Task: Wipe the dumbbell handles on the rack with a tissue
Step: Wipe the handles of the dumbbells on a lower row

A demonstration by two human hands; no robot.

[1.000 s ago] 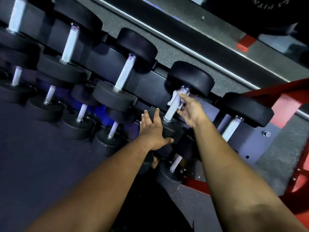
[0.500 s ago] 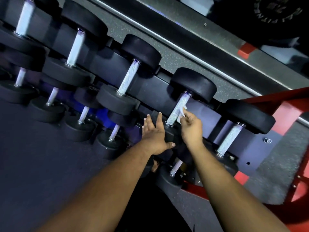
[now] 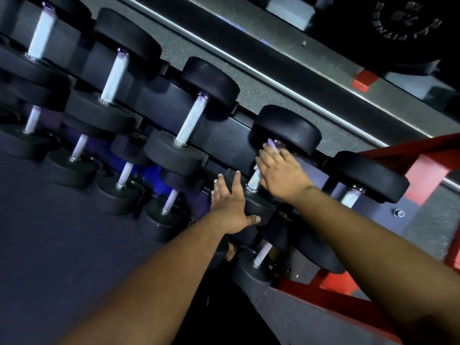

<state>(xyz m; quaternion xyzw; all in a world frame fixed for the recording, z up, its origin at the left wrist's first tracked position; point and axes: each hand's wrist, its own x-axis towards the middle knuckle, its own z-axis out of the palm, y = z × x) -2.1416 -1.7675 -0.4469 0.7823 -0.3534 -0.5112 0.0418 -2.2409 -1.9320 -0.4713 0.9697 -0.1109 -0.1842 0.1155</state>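
Observation:
Black dumbbells with knurled silver handles lie in rows on a dark rack (image 3: 224,143). My right hand (image 3: 280,170) is wrapped round the upper part of one silver handle (image 3: 254,180), with a white tissue (image 3: 271,145) under its fingers; a bit of tissue sticks out at the fingertips. My left hand (image 3: 231,202) rests flat, fingers straight, on the near black head (image 3: 258,205) of that same dumbbell. The far head (image 3: 288,130) sits just beyond my right hand.
More dumbbells (image 3: 191,118) fill the upper row to the left and a lower row (image 3: 124,175) below it. Another dumbbell (image 3: 368,175) lies to the right. A red frame (image 3: 428,168) stands at the right, speckled floor behind, a weight plate (image 3: 403,23) top right.
My right hand slid with the tissue along the handle, down towards the near head, then back up to the far head. My left hand stayed on the near head.

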